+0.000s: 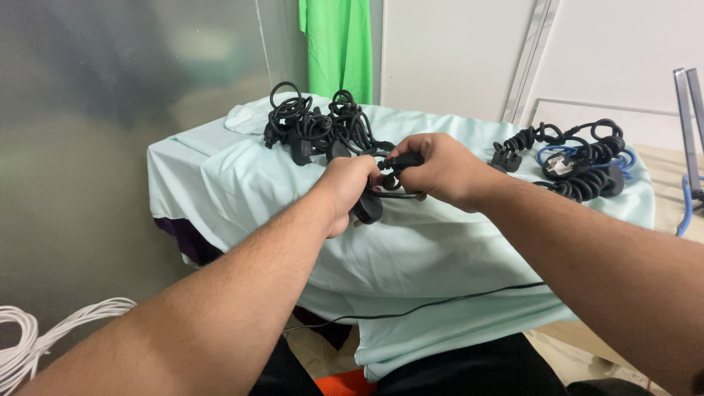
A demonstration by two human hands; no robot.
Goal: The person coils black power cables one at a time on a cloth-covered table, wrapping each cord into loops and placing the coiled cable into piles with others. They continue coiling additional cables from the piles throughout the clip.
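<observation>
both hands up over the pale green cloth [411, 257], working one black power cable [400, 192]. left hand [350, 192] is curled shut around the plug end, the black plug [367, 209] poking out below the knuckles. right hand [440, 170] pinches the cord's other moulded end between thumb and fingertips. looks light and floppy, rubbery, probably grippy; the hard plugs seem the best holds. the cord loops between the two fists, a tail trailing off the table's front edge. tangled black cables [319, 125] lie behind, coiled ones [579, 161] well right.
</observation>
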